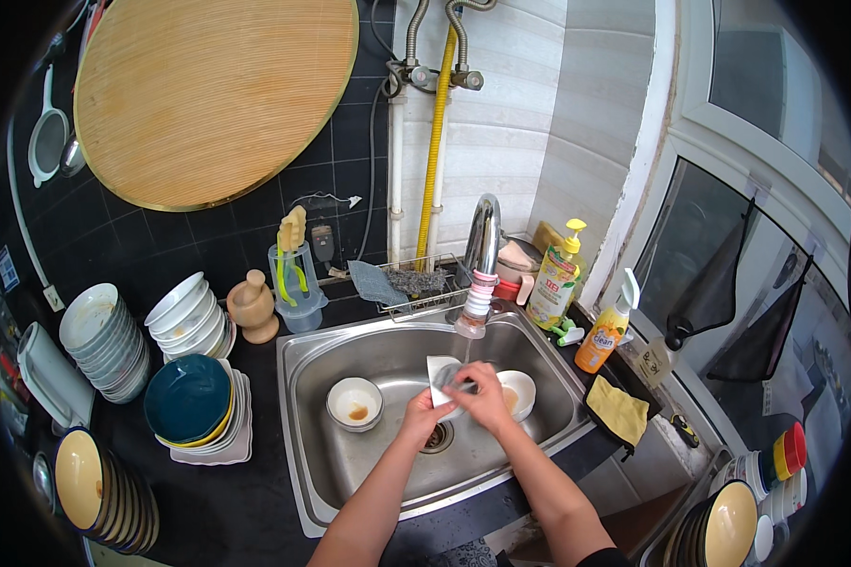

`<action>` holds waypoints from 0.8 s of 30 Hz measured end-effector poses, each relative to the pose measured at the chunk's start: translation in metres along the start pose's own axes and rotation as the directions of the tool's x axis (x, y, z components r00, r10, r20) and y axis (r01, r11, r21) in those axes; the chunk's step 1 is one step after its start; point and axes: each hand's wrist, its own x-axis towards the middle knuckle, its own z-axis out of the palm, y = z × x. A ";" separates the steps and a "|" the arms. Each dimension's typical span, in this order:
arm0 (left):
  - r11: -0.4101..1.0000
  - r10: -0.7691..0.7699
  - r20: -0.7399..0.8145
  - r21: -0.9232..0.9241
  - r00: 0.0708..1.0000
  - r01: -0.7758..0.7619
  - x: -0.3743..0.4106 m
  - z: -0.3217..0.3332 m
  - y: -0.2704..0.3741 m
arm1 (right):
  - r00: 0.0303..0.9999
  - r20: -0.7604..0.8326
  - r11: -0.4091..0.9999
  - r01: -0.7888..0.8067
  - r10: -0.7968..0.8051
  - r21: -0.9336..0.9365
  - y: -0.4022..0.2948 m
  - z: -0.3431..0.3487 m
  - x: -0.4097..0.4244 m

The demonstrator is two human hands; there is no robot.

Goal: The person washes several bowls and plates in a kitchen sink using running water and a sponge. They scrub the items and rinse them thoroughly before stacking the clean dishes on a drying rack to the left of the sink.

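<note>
Over the stainless steel sink (pixel 340 468), my left hand (pixel 424 418) grips a white dish (pixel 436 372) by its lower edge, tilted below the running faucet (pixel 486 234). My right hand (pixel 484 398) presses a grey scrubbing pad (pixel 461 379) against the dish; the fingers partly hide both. A white bowl (pixel 354 402) with a brown stain rests in the sink's left part. Another white bowl (pixel 516 393) with brownish residue lies just right of my right hand, partly covered by it. The drain (pixel 437 438) shows beneath my hands.
Stacked bowls (pixel 106 340), teal and white plates (pixel 188 397) and cream-coloured bowls (pixel 81 482) crowd the left counter. A wooden mortar (pixel 254 312) and a plastic holder (pixel 299 298) stand behind. Soap (pixel 553 287), an orange spray bottle (pixel 603 337) and a yellow cloth (pixel 617 411) line the right side.
</note>
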 end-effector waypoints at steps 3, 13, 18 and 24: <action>0.996 -0.011 -0.037 0.088 0.999 0.015 0.001 -0.005 -0.001 | 0.961 0.273 0.987 0.072 -0.030 -0.144 -0.027 0.000 0.000; 1.000 -0.010 0.083 0.012 0.997 0.009 0.000 0.002 0.001 | 0.949 0.257 0.918 -0.258 0.182 0.301 0.028 0.001 0.020; 0.992 -0.009 0.072 0.127 0.997 0.000 0.000 -0.004 0.004 | 0.927 0.337 0.975 0.204 -0.163 -0.091 -0.014 0.000 0.012; 0.987 -0.092 0.100 0.143 0.991 0.077 -0.005 0.003 0.007 | 0.709 0.374 0.621 -0.705 0.598 0.343 0.025 -0.008 0.028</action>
